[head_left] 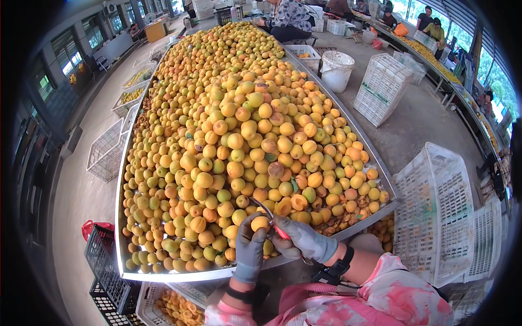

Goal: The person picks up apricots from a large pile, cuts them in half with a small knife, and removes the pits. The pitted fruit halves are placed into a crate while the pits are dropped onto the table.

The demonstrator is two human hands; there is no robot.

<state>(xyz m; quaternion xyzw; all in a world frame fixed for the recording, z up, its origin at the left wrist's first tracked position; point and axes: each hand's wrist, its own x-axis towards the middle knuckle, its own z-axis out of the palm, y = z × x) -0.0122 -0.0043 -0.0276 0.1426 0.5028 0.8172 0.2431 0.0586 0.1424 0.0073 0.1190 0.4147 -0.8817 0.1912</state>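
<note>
Nearest the camera: pink patterned sleeves, a black band on each wrist, grey gloves on both hands. Left hand (250,245) is curled closed around a single apricot (260,223), held just above the near rim of the worktop (163,276). Right hand (302,239) is closed on a small red-handled cutter (274,224), whose metal end touches the apricot from the right side.

Below the near rim, lower left: a white crate (149,301) holding cut apricot halves; beside it, black crates (106,274) and a red bag (92,227) on the floor.

The worktop is a long metal tray heaped with whole apricots (244,136), yellow to orange, some green; the heap runs from the hands to the far end. A few darker, damaged pieces lie by the near right corner.

Right of the worktop: stacked white lattice crates (440,212), close to the right elbow. Farther on: another white crate (383,87) and a white bucket (337,69) on the concrete floor.

Left of the worktop: wire baskets (106,149) along the aisle.

Far end: a seated person (291,19) at the worktop; other people at a second line (435,54) along the windows.
</note>
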